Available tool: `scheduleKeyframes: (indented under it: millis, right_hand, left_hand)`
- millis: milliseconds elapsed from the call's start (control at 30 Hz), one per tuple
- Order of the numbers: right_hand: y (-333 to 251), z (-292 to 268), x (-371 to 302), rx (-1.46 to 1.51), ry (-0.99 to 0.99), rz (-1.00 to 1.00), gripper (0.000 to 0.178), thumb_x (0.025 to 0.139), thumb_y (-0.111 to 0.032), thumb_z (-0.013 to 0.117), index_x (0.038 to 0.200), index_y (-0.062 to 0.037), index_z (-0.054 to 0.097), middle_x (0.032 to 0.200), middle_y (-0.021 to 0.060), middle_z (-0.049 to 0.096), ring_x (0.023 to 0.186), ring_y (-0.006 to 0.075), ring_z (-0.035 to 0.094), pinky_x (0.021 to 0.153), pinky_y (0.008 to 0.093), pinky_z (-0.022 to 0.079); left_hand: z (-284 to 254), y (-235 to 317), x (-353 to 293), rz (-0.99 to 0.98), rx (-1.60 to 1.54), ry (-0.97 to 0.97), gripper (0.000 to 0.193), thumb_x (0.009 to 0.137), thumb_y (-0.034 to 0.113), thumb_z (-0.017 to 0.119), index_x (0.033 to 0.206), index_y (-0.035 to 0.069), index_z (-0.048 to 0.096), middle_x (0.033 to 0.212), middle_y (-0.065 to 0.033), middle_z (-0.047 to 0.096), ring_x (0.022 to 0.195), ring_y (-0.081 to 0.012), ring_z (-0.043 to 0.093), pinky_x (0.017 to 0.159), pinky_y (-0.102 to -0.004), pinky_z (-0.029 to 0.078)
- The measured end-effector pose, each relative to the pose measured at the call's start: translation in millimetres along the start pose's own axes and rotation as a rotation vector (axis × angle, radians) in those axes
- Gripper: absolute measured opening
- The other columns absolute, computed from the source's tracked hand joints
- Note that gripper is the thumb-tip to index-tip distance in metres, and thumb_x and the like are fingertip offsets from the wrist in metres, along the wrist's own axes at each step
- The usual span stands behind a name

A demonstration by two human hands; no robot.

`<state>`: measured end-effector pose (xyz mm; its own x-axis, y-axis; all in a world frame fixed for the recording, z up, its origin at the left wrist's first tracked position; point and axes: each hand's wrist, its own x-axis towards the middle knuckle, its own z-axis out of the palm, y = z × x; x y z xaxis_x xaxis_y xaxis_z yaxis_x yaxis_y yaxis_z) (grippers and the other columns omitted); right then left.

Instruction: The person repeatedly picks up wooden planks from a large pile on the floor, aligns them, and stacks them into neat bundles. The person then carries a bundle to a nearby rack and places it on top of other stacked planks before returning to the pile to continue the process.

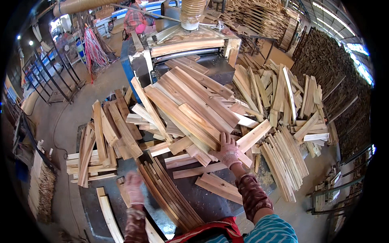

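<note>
My right hand [227,153], in a pale pink work glove, lies with its fingers stretched out at the near end of a light wooden board [200,126]. That board rests on a slanting pile of wider planks [178,95] in the middle. My left hand [133,189], gloved too, is blurred by motion, so its fingers cannot be made out. It hovers over or touches a short board [122,190] at the lower left; contact cannot be told. Between my arms stands a row of long narrow strips [172,194]. A loose board [219,187] lies near my right forearm.
A planing machine [186,48] with a ribbed hose [192,14] stands beyond the planks. Stacked boards flank the dark table [95,204]: one heap [109,129] left, bundled strips [285,162] right. Another person [137,18] is behind the machine. A metal rack [50,75] stands far left.
</note>
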<state>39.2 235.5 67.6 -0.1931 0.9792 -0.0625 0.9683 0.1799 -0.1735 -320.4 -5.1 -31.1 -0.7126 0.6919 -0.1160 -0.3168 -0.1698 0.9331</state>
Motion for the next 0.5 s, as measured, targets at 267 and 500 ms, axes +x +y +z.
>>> scheduleKeyframes:
  millis: [267, 500]
  right_hand:
    - [24.8, -6.0, -54.2, 0.209, -0.070, -0.119, 0.073, 0.077, -0.046, 0.078, 0.137, -0.0165, 0.048, 0.118, 0.0188, 0.066, 0.107, 0.0393, 0.066, 0.085, 0.0485, 0.056]
    - [4.8, 26.4, -157.2, 0.294, 0.277, -0.482, 0.062, 0.085, -0.041, 0.065, 0.136, -0.0073, 0.054, 0.114, 0.0194, 0.069, 0.114, 0.0391, 0.063, 0.099, 0.0464, 0.051]
  left_hand:
    - [166.2, -41.6, -110.2, -0.559, -0.054, -0.613, 0.042, 0.096, 0.019, 0.067, 0.132, -0.001, 0.057, 0.120, -0.0135, 0.066, 0.107, -0.0243, 0.066, 0.093, -0.0401, 0.056]
    - [227.9, -30.6, -154.5, -0.875, -0.328, -0.459, 0.045, 0.100, 0.037, 0.062, 0.134, 0.008, 0.057, 0.121, -0.0093, 0.066, 0.109, -0.0244, 0.065, 0.098, -0.0398, 0.055]
